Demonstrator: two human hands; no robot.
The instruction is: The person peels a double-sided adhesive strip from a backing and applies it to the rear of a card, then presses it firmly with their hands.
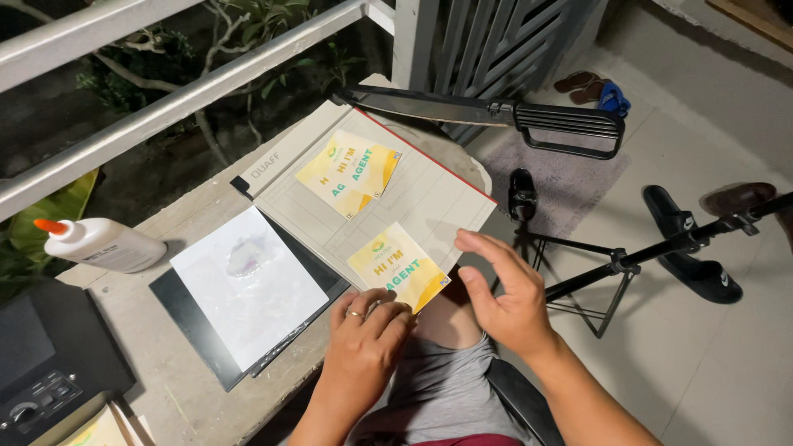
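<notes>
While apparently pinched: yellow card (399,266), left hand (366,340).

Home balcony or porch at night, used as a makeshift craft spot. Pale metal railing (165,103) with garden plants (256,25) behind it, tiled floor (702,363), grey mat (562,177), sandals (690,244) and slippers (591,87) lying about. Concrete ledge serves as worktop (178,376), carrying a paper cutter (396,190) and glue bottle (99,244). Tripod (611,264) stands beside it.
</notes>
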